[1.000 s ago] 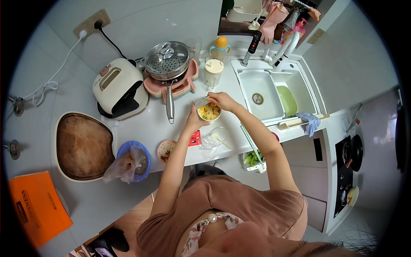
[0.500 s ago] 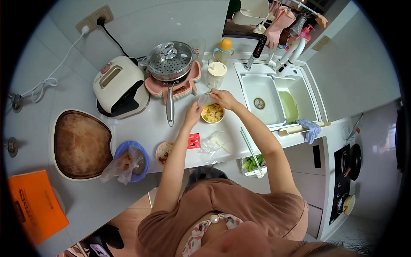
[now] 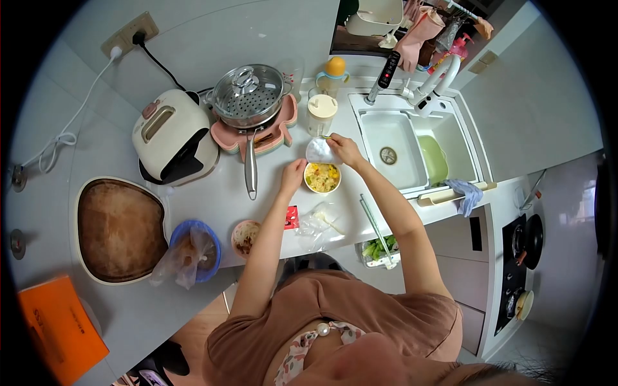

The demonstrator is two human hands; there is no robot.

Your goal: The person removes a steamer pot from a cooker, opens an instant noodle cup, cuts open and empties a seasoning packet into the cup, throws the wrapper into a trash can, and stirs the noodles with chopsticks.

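Note:
A round bowl of yellow food (image 3: 322, 178) stands on the counter in front of me. Just behind it, my right hand (image 3: 344, 149) is closed on the edge of a whitish, translucent lid or film (image 3: 320, 152), which is tilted over the bowl's far side. My left hand (image 3: 293, 174) has its fingers drawn together at the bowl's left side; whether it grips anything is too small to make out. A red packet (image 3: 291, 217) and a clear plastic bag (image 3: 318, 220) lie nearer me.
A lidded steamer pan (image 3: 248, 96) has its handle pointing toward me. Beyond the bowl stands a cream-lidded jug (image 3: 321, 116). Green chopsticks (image 3: 375, 225) reach past the counter edge. At left are a blue basin (image 3: 215, 257) and a pink bowl (image 3: 237, 235); a sink (image 3: 389, 138) lies right.
The lid or film has come away from the bowl's top and now shows its whitish face. My left hand has let go of the bowl's side and moved slightly left. The view has shifted a little.

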